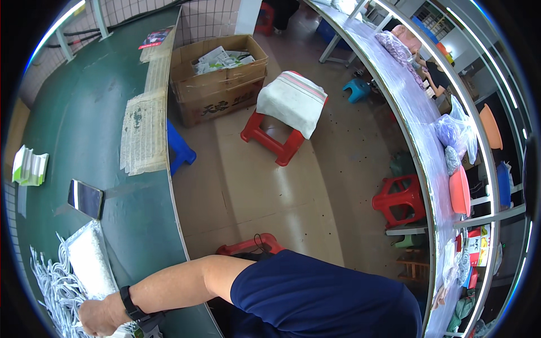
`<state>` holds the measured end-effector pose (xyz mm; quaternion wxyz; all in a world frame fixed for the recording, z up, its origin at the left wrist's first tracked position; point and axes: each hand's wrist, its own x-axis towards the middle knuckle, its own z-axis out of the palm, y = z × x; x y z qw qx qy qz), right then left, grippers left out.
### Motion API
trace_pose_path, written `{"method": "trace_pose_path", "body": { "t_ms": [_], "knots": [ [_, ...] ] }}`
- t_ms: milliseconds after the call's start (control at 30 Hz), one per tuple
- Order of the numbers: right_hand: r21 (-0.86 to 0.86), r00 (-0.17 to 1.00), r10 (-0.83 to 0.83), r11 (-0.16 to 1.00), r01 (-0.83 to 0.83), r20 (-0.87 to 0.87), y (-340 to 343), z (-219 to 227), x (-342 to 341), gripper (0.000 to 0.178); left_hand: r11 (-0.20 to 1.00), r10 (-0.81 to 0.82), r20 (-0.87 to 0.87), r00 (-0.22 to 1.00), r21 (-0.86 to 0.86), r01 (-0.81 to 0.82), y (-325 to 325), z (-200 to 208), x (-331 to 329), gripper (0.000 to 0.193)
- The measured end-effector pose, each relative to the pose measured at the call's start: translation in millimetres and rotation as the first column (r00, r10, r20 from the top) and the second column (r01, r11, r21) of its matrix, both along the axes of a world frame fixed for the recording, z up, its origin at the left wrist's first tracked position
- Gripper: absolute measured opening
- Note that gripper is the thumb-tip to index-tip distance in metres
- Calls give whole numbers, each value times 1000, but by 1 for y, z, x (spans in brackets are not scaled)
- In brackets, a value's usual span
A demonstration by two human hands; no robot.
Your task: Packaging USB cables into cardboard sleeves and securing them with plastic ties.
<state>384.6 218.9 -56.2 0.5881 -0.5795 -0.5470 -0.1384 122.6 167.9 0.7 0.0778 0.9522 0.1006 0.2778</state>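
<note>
left hand [97, 318]: down at the bottom left corner, reaching out over the green table [84, 112]. It sits on top of the white stuff there, fingers curled down on it, but honestly I can't tell if it's actually gripping anything or just resting.

watch [131, 304]: black band on the left wrist, right behind the hand.

right hand: not in the shot at all.

plastic bag [90, 259]: clear-white pack, lying flat just above the hand, its near end running right up to the fingers. Looks like it touches them, hard to be sure.

cables [53, 281]: a messy pile of white cords, spread out to the left of the hand and under the bag. The hand is right at the edge of the pile.

phone [85, 198]: dark screen, lying flat on the table a bit beyond the bag, further away from the hand.

white and green boxes [29, 167]: small stack, well past the phone, off to the far left.

cardboard box [217, 79]: open, on the floor way beyond the table edge, with packets inside.

red stool [273, 143]: near the box, with a white cloth [293, 101] draped over it.

blue shirt [327, 298]: the person's own sleeve and shoulder, filling the bottom middle, to the right of the arm.
</note>
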Motion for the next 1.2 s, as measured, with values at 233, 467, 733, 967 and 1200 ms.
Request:
{"method": "trace_pose_path", "body": {
  "t_ms": [233, 467, 733, 967, 1200],
  "knots": [
    [246, 796, 473, 880, -406, -378, -25, 30, -20, 9, 995, -93, 127, 988, 59, 86, 8, -5, -14, 14],
    [-109, 403, 278, 691, -714, -872, -112, 60, 10, 19, 980, -183, 225, 957, -28, 195, -17, -3, 19, 20],
    [-140, 304, 216, 553, -821, -928, -111, 69, -26, 12, 987, -150, 269, 951, -17, 161, -9, -5, -5, 18],
    [-127, 230, 190, 439, -889, -954, -118, 71, -38, 13, 979, -200, 260, 945, 21, 201, -10, -5, -7, 17],
    [-147, 230, 166, 400, -905, -959, -118, 74, -43, 11, 972, -228, 271, 935, 15, 233, -8, -8, -4, 18]
  ]
}}
